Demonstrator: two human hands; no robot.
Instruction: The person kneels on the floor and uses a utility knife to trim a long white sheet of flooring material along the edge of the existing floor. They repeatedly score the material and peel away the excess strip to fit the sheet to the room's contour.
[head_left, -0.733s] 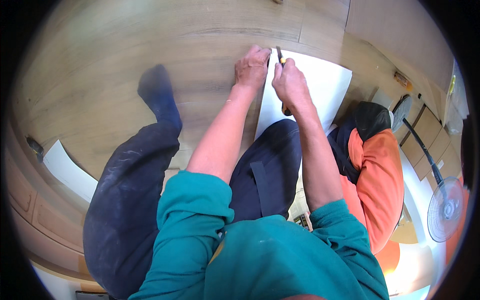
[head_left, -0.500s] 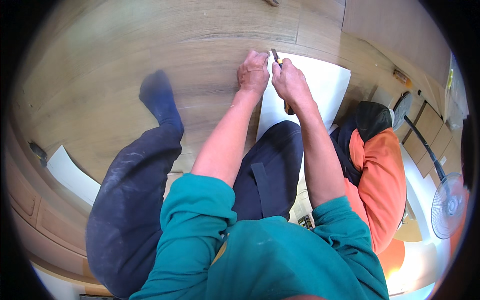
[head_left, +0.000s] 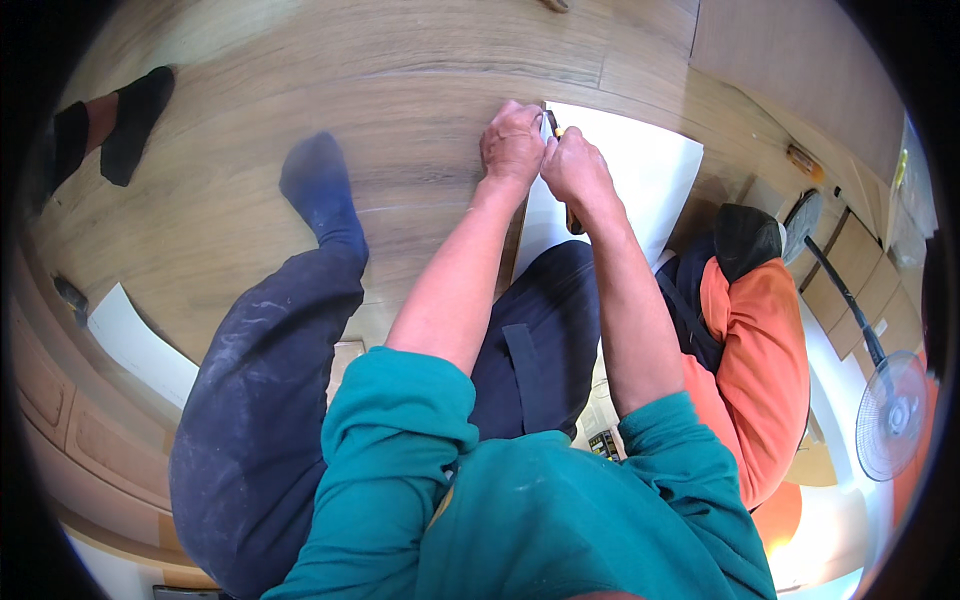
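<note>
I kneel on a wood-look plank floor. My right hand grips a yellow and black utility knife; its tip points away from me along the edge where the planks meet a white sheet. My left hand presses on that plank edge with bent fingers, right beside the knife tip and touching my right hand. What lies under its fingers is hidden.
A person in an orange top and black cap crouches close on my right. A standing fan is at the far right. My blue-socked foot rests on the floor. Another person's black-socked foot is at upper left. A white board lies at left.
My two hands have drawn closer together at the sheet's edge. The view has shifted, and a black-socked foot now shows at upper left.
</note>
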